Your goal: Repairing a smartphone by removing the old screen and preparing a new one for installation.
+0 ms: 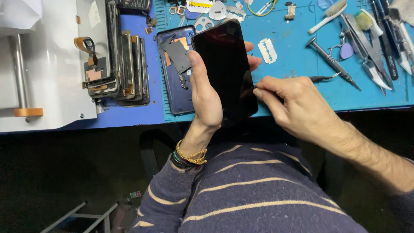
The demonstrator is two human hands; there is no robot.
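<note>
Blue mat (297, 56) under black phone (226, 73) gripped by left hand (205, 95); right fingers (269, 92) pinching tweezers (321, 78).

Blue work mat (297, 64) with razor blade (267, 51), screwdriver (332, 62).

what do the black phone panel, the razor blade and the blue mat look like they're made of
Black phone panel, held in the left hand: probably glass, glossy, with faint reflections. Razor blade: thin metal, pale grey and dull, with a slotted centre. Blue mat: likely rubber or silicone, matte, with moulded ridges at its edge.
</note>
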